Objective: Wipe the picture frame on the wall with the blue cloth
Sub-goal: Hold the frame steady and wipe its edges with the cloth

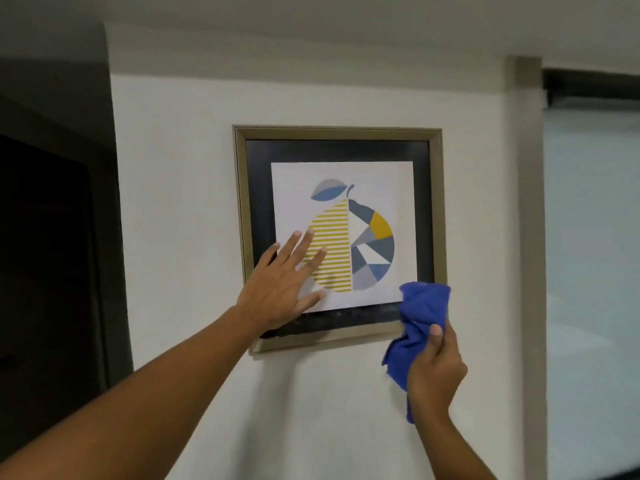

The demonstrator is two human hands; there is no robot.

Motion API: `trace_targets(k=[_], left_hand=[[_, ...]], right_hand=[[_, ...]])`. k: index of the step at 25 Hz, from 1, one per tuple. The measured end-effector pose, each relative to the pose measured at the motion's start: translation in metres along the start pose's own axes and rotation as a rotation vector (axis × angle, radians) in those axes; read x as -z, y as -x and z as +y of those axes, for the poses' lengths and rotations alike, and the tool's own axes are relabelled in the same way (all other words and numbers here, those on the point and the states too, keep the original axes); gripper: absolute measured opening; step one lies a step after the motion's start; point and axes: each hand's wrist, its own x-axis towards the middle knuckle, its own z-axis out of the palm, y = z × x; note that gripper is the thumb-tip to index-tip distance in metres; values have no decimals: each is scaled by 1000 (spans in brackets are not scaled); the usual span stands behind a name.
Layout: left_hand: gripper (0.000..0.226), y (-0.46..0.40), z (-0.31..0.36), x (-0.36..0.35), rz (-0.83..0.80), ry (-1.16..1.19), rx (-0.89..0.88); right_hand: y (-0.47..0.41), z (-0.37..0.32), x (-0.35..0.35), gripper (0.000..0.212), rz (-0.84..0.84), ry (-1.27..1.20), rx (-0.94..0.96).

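Note:
A square picture frame (339, 134) with a dull gold border and black mat hangs on the white wall, showing a striped yellow and blue-grey pear. My left hand (280, 289) lies flat on the glass at the lower left, fingers spread, holding nothing. My right hand (436, 372) grips a bunched blue cloth (424, 313), whose top presses against the frame's lower right corner while the rest hangs below the hand.
The white wall (180, 202) runs left to a dark doorway (45, 254). A beige vertical trim (526, 220) stands right of the frame, with a pale frosted panel (592, 254) beyond it.

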Motion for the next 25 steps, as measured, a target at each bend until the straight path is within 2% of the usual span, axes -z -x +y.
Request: trace_targets(k=[5,9,12,18,22,25], left_hand=[[82,-29,-48,-24,36,-153,40],[89,-38,-67,-43,90,-162,34],[89,-38,-70,-56,188,-145,20],[87,-37,-73,-61,242,-158,-18],[86,-39,-74,-65,278,-153,-34],[87,-40,-75,-66,296,-145,-55]], right_hand=[[-59,33,-31,40,139,5,-20],[-70,44,-71,47,47,68,28],[-55,56,-102,66,-39,249,122],[-36,63,-129,80,78,462,-2],[24,34,-168,86,75,508,-118],[107,-9,-212,89,-69,558,-192]])
